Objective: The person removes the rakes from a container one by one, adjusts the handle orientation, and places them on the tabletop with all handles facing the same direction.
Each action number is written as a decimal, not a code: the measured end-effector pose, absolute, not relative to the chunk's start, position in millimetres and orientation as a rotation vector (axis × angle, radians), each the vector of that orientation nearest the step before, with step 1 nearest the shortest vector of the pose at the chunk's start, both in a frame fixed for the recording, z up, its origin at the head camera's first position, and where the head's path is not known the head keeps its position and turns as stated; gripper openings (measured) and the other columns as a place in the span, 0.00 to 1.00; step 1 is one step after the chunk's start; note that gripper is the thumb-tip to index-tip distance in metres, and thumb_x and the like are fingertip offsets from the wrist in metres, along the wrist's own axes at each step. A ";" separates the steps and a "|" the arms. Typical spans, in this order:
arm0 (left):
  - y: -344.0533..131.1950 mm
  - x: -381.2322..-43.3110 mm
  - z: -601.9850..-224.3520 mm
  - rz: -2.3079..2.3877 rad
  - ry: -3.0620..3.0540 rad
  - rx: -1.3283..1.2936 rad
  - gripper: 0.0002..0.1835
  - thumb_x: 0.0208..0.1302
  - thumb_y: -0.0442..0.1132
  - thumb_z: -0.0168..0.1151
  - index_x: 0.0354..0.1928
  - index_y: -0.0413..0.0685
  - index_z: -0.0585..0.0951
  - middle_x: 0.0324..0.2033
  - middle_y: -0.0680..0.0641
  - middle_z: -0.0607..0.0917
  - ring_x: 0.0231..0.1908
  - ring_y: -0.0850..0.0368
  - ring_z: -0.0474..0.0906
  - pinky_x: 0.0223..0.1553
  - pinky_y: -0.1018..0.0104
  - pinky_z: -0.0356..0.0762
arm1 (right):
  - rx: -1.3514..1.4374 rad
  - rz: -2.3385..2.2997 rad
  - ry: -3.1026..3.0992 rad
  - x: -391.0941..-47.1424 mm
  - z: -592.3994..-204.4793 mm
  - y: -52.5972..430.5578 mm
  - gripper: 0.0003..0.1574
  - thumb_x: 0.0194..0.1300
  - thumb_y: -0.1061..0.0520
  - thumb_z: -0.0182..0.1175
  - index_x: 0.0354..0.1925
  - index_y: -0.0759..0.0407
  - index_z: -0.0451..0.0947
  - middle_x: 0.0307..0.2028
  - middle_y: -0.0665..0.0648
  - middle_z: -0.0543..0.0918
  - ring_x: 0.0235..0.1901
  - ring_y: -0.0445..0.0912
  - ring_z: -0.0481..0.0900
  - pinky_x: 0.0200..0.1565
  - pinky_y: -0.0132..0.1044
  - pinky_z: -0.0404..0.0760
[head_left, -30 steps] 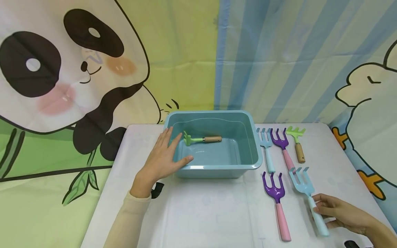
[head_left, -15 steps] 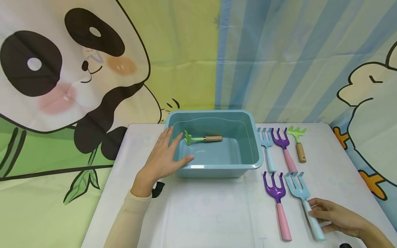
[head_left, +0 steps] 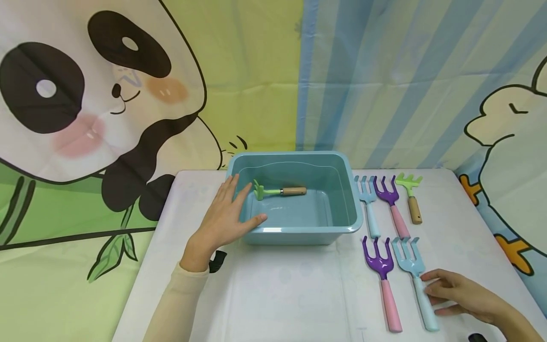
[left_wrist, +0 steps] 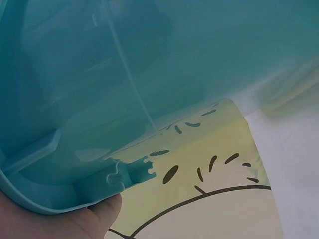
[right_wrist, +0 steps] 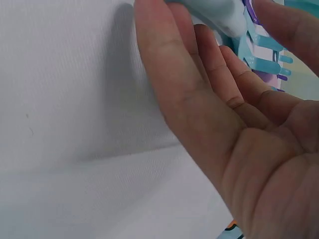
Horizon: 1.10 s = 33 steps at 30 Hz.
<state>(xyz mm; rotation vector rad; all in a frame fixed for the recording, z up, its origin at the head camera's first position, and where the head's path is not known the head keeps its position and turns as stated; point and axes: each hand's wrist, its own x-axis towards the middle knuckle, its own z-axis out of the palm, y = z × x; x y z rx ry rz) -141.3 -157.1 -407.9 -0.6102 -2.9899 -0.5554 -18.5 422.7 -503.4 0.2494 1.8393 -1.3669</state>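
Note:
My left hand rests on the left rim of a blue-green plastic bin, its fingers spread and straight. In the left wrist view, part of that hand shows against the bin's edge. Inside the bin lies a small green hand rake with a wooden handle. A light blue hand fork lies on the table at the right, tines away from me. Beside its handle is my right hand, fingers loosely bent. The right wrist view shows fingertips against the handle, with the thumb apart.
Left of the blue fork lies a purple fork with a pink handle. Behind them are another light blue fork, another purple fork and a green rake. A printed cloth hangs behind the white table.
My right hand has shifted the light blue fork left and set it down beside the near purple fork, then loosened from its handle. The left hand and bin have stayed put.

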 end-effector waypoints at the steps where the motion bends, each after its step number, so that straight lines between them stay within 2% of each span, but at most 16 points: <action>1: -157.0 -141.3 -407.8 -0.556 -2.991 -0.610 0.54 0.61 0.80 0.43 0.78 0.51 0.58 0.78 0.40 0.43 0.77 0.47 0.33 0.75 0.50 0.35 | 0.239 -1.365 1.843 -19.4 -502.4 424.1 0.31 0.75 0.57 0.57 0.63 0.78 0.60 0.46 0.60 0.80 0.45 0.55 0.80 0.47 0.54 0.84; 8: -157.3 -140.1 -407.9 -0.552 -2.994 -0.618 0.54 0.61 0.80 0.44 0.78 0.50 0.58 0.78 0.40 0.43 0.77 0.46 0.33 0.75 0.50 0.36 | 0.190 -1.277 1.996 -33.4 -486.3 427.2 0.30 0.76 0.54 0.56 0.62 0.76 0.63 0.47 0.62 0.80 0.45 0.56 0.80 0.46 0.54 0.84; 15: -157.9 -140.4 -408.0 -0.552 -2.983 -0.615 0.54 0.61 0.80 0.44 0.78 0.50 0.58 0.78 0.39 0.44 0.77 0.46 0.34 0.75 0.50 0.36 | 0.026 -1.218 2.150 -62.9 -444.7 417.3 0.29 0.76 0.55 0.55 0.63 0.75 0.63 0.51 0.68 0.79 0.48 0.61 0.80 0.45 0.52 0.85; 23: -158.0 -140.6 -408.4 -0.540 -2.988 -0.626 0.54 0.61 0.80 0.45 0.78 0.49 0.58 0.78 0.39 0.44 0.77 0.46 0.34 0.75 0.50 0.35 | -0.377 -1.203 2.261 -100.9 -390.1 389.3 0.21 0.79 0.61 0.50 0.62 0.73 0.64 0.45 0.63 0.79 0.43 0.45 0.84 0.42 0.42 0.86; 26: -158.1 -140.7 -408.6 -0.526 -2.982 -0.623 0.54 0.61 0.80 0.45 0.78 0.49 0.58 0.78 0.39 0.45 0.77 0.46 0.34 0.75 0.51 0.35 | -0.507 -1.214 2.292 -114.4 -369.1 374.9 0.18 0.78 0.63 0.49 0.61 0.71 0.66 0.44 0.65 0.79 0.43 0.46 0.84 0.42 0.40 0.86; 33: -158.2 -141.5 -409.4 -0.540 -2.978 -0.620 0.54 0.61 0.80 0.44 0.78 0.50 0.58 0.78 0.39 0.45 0.77 0.47 0.34 0.75 0.51 0.35 | -0.555 -1.176 2.298 -139.9 -326.2 337.4 0.19 0.78 0.59 0.51 0.62 0.67 0.66 0.43 0.66 0.78 0.36 0.54 0.83 0.41 0.42 0.85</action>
